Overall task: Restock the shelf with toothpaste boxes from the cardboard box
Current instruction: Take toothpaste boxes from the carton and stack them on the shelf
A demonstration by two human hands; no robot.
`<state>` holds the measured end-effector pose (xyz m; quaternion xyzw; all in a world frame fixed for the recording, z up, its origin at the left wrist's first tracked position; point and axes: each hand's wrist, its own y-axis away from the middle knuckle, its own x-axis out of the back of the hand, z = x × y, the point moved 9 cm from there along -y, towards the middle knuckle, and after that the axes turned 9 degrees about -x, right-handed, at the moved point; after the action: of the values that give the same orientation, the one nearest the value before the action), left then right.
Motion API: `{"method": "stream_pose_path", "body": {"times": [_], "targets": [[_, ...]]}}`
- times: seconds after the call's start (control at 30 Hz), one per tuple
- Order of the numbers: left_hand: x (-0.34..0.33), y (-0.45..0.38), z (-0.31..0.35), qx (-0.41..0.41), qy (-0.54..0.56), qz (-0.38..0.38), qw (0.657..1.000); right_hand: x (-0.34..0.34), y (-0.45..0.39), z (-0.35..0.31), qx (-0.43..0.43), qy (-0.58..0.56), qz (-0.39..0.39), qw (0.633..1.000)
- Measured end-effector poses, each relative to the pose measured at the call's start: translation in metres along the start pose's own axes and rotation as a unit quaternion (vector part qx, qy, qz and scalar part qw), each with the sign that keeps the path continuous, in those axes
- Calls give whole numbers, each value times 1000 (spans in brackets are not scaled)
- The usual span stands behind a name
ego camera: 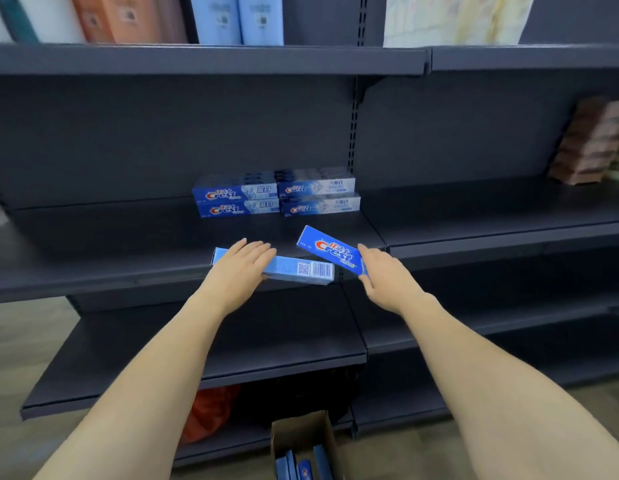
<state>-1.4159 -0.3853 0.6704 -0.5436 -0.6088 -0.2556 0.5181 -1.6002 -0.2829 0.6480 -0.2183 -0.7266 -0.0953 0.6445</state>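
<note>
- The left hand holds a pale blue toothpaste box from above, fingers laid over its left part and the thumb tucked under; the box lies lengthwise at the front edge of the dark shelf, barcode side towards the camera.
- The right hand grips a darker blue toothpaste box by its right end, tilted, just right of the pale box and above the shelf's front edge.
- Further back on that shelf, four stacked toothpaste boxes sit in two piles of two, side by side.
- Below the shelf, on the floor, an open cardboard box holds more blue boxes standing on end.
</note>
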Motion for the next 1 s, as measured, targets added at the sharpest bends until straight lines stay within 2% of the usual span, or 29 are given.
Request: {"method": "stream_pose_path", "body": {"times": [0.23,0.47,0.73,1.0], "targets": [[-1,1,-41,75,96,-48,991,13,-39,-22,31,48,-62,996],[-23,-5,-86,125,152,-114,974,9,-78,-43,7,47,-126,991],[-49,-17,-120,149,213,-157,953,-3,-122,-59,-5,62,-181,982],[-78,-23,-135,150,253,-202,934,-16,-154,-69,23,109,-207,972]]}}
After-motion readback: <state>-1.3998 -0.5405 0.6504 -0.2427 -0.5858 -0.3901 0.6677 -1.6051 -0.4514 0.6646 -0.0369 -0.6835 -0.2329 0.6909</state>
